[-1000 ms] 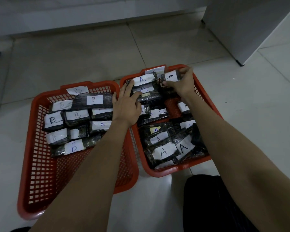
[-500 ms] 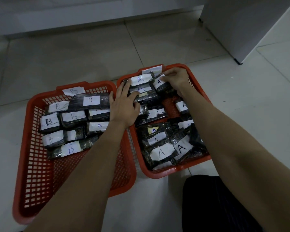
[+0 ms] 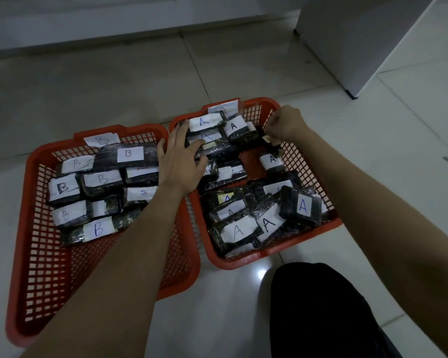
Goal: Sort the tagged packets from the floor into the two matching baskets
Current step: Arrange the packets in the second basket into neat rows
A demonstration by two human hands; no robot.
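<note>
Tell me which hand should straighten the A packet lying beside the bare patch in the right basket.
Probably the right hand: it hovers with curled fingers at the far right wall of the A basket, just above that A packet. The left hand lies flat across the far-left packets, farther away.

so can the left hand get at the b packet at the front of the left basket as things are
Probably yes. The left hand lies flat on A packets in the right basket, holding nothing, and the B packet in the left basket lies uncovered on top.
</note>
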